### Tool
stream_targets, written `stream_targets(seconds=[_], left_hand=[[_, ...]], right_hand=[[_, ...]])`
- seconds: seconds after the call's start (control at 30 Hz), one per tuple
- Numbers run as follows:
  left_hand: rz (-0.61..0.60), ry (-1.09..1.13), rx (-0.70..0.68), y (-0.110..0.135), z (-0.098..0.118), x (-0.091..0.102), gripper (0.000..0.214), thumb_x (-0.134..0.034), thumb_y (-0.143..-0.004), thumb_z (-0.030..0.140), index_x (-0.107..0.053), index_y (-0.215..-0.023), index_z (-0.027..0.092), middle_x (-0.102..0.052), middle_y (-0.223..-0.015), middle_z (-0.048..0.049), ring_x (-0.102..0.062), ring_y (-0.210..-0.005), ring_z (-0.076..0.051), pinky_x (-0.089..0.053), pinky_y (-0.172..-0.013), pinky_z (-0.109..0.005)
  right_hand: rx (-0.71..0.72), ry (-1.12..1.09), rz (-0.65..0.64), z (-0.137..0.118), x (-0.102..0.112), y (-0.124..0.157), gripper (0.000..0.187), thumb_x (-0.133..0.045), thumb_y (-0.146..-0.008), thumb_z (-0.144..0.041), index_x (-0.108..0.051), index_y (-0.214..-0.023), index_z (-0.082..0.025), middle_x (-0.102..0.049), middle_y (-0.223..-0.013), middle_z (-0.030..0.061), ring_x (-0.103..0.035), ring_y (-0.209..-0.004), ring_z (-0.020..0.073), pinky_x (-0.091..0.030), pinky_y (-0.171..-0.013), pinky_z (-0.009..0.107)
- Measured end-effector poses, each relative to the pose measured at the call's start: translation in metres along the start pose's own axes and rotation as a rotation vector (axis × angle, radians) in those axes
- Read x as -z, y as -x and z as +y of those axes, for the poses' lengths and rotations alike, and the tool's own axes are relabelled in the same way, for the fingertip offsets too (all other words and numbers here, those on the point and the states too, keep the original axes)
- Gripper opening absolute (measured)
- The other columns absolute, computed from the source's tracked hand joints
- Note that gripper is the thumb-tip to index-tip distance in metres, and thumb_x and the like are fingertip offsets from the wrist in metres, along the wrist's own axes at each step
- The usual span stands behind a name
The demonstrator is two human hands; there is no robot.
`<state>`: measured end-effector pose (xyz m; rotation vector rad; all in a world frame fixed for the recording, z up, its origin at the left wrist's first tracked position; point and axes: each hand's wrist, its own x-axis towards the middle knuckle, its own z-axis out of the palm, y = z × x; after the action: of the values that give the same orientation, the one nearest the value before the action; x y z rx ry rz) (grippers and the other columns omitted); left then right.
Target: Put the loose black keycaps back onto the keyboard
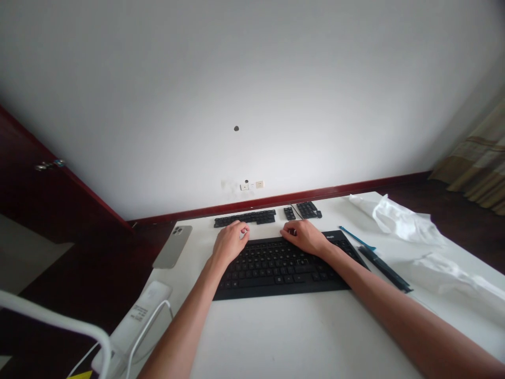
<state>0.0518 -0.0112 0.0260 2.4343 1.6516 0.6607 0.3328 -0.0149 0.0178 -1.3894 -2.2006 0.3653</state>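
Curling your fingers [243, 229] at the black keyboard [280, 271], grip unclear; slipping forward could knock the loose key rows [244, 217] just ahead.

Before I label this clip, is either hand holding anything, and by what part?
Cannot tell: the left hand and right hand curl above the black keyboard, fingertips hidden.

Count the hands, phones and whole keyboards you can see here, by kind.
Hands: 2 (left hand, right hand)
Whole keyboards: 1
Phones: 1
Total: 4
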Motion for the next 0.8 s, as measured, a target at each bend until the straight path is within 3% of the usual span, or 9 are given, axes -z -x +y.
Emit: stream_targets(seconds=[0.2, 0.4, 0.8], left_hand=[[-0.004, -0.042, -0.064, -0.028, 0.022, -0.014, 0.021, -0.061, -0.094, 0.024, -0.073, -0.111, 0.027, -0.072, -0.113, -0.0028, -0.068, -0.094, -0.019, -0.051, -0.082, -0.029], [0.045, -0.05, -0.106, -0.036, 0.025, -0.027, 0.028, -0.061, -0.095, 0.023, -0.071, -0.12, 0.026, -0.069, -0.119, -0.0053, -0.063, -0.112, -0.021, -0.051, -0.096, -0.032], [0.032, -0.062, -0.185, -0.036, 0.021, -0.035, 0.029, -0.058, -0.097, 0.021, -0.074, -0.121, 0.023, -0.07, -0.117, -0.0061, -0.06, -0.108, -0.023, -0.051, -0.097, -0.035]], right_hand=[[-0.002, 0.0, 0.011, 0.001, -0.001, -0.001, 0.031, -0.056, -0.097, -0.039, -0.072, -0.077, -0.021, -0.072, -0.073, 0.0031, -0.063, -0.067, 0.0188, -0.041, -0.066, 0.029], [-0.005, -0.003, 0.01, 0.001, -0.001, -0.001, 0.032, -0.056, -0.098, -0.038, -0.072, -0.076, -0.022, -0.071, -0.072, 0.0031, -0.063, -0.066, 0.0184, -0.041, -0.066, 0.029], [-0.009, 0.001, 0.014, 0.002, -0.004, -0.002, 0.029, -0.056, -0.097, -0.037, -0.069, -0.076, -0.022, -0.07, -0.072, 0.002, -0.062, -0.065, 0.018, -0.039, -0.065, 0.029]])
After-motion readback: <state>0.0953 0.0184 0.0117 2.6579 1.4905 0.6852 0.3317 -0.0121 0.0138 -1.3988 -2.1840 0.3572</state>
